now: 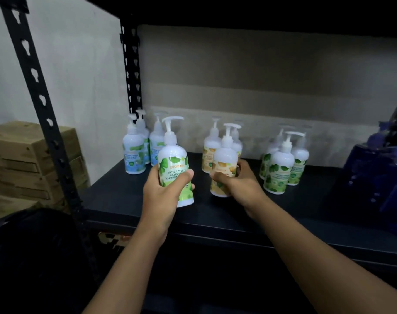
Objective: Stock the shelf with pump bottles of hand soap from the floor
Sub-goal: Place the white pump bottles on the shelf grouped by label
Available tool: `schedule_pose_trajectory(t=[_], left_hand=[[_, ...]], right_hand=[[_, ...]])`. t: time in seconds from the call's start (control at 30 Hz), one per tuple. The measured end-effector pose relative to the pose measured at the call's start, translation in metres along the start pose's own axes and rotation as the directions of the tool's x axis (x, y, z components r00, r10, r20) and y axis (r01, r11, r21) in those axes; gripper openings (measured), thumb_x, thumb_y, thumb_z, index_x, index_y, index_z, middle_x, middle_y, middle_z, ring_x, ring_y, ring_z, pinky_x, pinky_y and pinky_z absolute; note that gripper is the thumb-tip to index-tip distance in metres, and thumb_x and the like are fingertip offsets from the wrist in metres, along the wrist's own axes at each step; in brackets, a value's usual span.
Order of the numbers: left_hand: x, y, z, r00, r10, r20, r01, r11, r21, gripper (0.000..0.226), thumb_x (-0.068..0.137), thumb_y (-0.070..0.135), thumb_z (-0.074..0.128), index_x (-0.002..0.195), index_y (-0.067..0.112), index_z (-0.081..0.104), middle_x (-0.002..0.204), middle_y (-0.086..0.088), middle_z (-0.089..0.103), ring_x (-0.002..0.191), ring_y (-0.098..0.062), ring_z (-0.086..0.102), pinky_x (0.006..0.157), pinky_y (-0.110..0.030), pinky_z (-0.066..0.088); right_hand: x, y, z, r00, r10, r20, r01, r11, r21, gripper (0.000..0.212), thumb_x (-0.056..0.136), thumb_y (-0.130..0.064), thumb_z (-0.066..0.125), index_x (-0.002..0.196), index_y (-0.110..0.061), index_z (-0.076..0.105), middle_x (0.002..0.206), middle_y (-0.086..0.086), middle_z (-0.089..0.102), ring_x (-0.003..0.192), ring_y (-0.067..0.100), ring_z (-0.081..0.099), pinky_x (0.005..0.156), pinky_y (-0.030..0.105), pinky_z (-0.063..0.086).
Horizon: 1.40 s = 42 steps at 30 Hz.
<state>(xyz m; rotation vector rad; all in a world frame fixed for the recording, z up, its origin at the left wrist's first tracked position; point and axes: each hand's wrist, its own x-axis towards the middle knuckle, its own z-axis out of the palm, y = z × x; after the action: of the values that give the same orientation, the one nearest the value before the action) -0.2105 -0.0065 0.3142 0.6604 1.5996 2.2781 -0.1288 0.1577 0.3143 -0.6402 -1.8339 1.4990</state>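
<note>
While both hands were full, the main risk lay in the crowding on the shelf (215,214). The left hand (161,189) had its fingers and thumb wrapped round the waist of a green-label bottle (173,164), held at the shelf's front, near the blue-label group (134,155). The right hand (238,184) had its fingers closed round a yellow-label bottle (224,159) just in front of the yellow-label group (210,150). Whether either base touched the shelf could not be told.

The green-label group (279,168) stood well to the right, beyond the yellow bottles, so carrying the green bottle there would probably mean crossing the other arm or passing over standing pumps. A jutting spout could catch a neighbour and tip it, and close-set bottles might fall one against another. The bottles looked like smooth, glossy white plastic, rounded at the shoulder, narrowing to a tall neck with a flat pump head; that shape likely made them top-heavy and slippery in a one-handed grip.

The shelf was dark and matt, with a perforated metal post (39,87) at its corner. Dark blue packs (378,177) sat at the right, rough cardboard boxes (23,159) at the left.
</note>
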Motion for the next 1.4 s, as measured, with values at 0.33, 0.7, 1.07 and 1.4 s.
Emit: schedule_pose_trajectory(t=[0.33,0.7,1.07,1.4], left_hand=[[0.007,-0.008,-0.007,1.000,0.004,-0.003,-0.004,1.000,-0.001,0.029,0.081,0.021,0.081,0.105,0.019,0.066,0.089,-0.001,0.075,0.086,-0.029,0.076,0.072,-0.042,0.063],[-0.002,-0.009,-0.009,1.000,0.002,0.000,-0.002,1.000,0.006,0.030,0.081,0.020,0.081,0.106,0.019,0.067,0.092,-0.003,0.075,0.087,-0.030,0.075,0.072,-0.043,0.063],[-0.004,-0.007,-0.018,1.000,-0.009,-0.007,0.009,1.000,0.002,0.030,0.082,0.020,0.080,0.108,0.020,0.066,0.091,-0.001,0.075,0.086,-0.028,0.076,0.066,-0.039,0.062],[-0.005,-0.008,-0.026,1.000,-0.001,-0.014,0.001,1.000,0.015,0.027,0.082,0.021,0.081,0.105,0.023,0.067,0.091,0.000,0.075,0.086,-0.028,0.076,0.065,-0.037,0.060]], right_hand=[[0.023,0.022,0.019,0.998,-0.051,0.025,0.053,0.996,-0.076,0.054,0.080,-0.025,0.084,0.122,-0.031,0.050,0.108,-0.012,0.067,0.095,0.000,0.065,0.082,0.021,0.053],[0.019,0.032,0.021,0.995,-0.057,-0.082,0.023,0.930,-0.366,0.062,0.070,-0.022,0.088,0.116,-0.023,0.047,0.113,-0.006,0.061,0.099,0.013,0.062,0.074,0.022,0.047],[0.034,0.038,0.029,0.994,0.004,-0.106,-0.056,0.871,-0.489,0.054,0.081,-0.040,0.077,0.127,-0.028,0.054,0.126,0.003,0.060,0.114,0.022,0.058,0.092,0.032,0.048],[0.039,0.040,0.031,0.990,0.044,-0.134,-0.110,0.835,-0.539,0.048,0.087,-0.042,0.070,0.128,-0.025,0.051,0.129,0.008,0.057,0.119,0.024,0.048,0.086,0.030,0.038]])
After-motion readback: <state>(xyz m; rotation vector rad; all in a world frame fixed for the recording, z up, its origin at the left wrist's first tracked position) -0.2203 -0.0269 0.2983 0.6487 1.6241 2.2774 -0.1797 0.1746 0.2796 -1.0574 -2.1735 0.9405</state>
